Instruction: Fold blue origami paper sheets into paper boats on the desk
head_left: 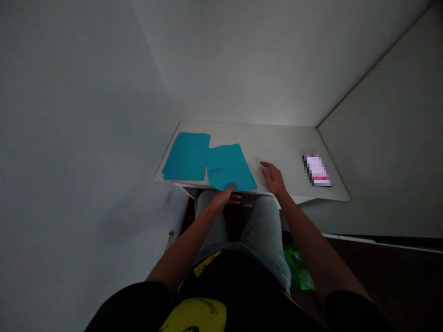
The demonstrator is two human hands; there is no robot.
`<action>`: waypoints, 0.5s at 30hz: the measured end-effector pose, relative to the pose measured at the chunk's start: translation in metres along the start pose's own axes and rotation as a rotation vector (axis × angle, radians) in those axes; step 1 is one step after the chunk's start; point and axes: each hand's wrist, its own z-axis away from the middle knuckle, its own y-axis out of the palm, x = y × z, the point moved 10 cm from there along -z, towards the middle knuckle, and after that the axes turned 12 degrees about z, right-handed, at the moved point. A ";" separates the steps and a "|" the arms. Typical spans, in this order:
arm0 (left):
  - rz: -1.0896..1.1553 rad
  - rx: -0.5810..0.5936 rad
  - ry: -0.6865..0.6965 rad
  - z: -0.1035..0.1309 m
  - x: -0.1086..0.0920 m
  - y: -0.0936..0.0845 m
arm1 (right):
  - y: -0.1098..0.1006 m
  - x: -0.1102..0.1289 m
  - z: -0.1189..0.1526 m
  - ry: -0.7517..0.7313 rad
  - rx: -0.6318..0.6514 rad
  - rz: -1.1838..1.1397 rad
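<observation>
At the front edge of the white desk, my left hand (224,198) pinches the near edge of a blue sheet of paper (230,166), thumb on top and fingers underneath. The sheet lies mostly on the desk and bends slightly near my hand. Left of it is a small pile of blue sheets (187,157), its edges not quite lined up; the held sheet's left edge meets the pile's right side. My right hand (273,178) rests on the desk to the right of the sheet, apart from it, holding nothing, fingers extended and slightly curled.
The white desk (277,143) is set between walls at the left, back and right. A phone (317,170) with a lit, blurred-out screen lies on its right part. Below, a green plastic bag (298,267) sits on the dark floor beside my right leg.
</observation>
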 end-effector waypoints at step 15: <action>-1.029 0.203 0.615 0.003 -0.140 0.057 | 0.019 0.046 0.016 -0.135 0.214 0.443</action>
